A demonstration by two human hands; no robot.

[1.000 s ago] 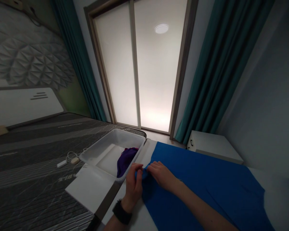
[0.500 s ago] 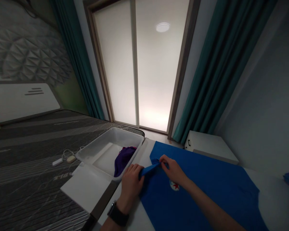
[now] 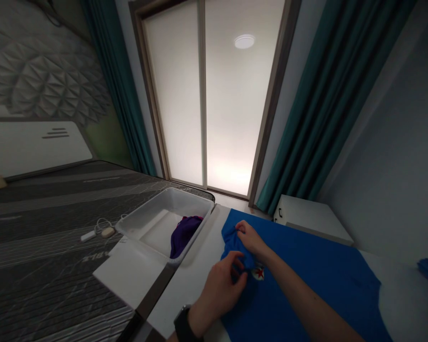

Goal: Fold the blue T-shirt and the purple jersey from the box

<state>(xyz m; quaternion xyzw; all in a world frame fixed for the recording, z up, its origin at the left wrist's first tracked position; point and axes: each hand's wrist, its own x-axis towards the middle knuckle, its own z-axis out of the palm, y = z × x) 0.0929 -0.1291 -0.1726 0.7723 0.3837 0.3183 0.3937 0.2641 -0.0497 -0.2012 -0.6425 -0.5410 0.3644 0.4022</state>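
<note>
A blue T-shirt [image 3: 306, 275] lies spread on the white table [image 3: 185, 285], a round badge with a red star [image 3: 258, 273] on it. My right hand [image 3: 251, 240] pinches a gathered fold of the shirt near its left, far edge. Close below, my left hand [image 3: 223, 287], with a dark watch on the wrist, hovers by the bunched cloth. Its fingers are bent and the thumb stands apart, with no cloth visible between them.
Left of the shirt stands a translucent plastic bin [image 3: 146, 209] holding a purple cloth [image 3: 185, 235]. A white board [image 3: 131, 273] lies beside it on the dark bedding [image 3: 57, 199], near a white cable [image 3: 105, 225]. A white cabinet [image 3: 312, 216] stands beyond the table.
My left hand has let go of the stretched blue strip and moved right and nearer. The strip has slackened into a bunched fold. My right hand, still pinching, has shifted slightly up.
</note>
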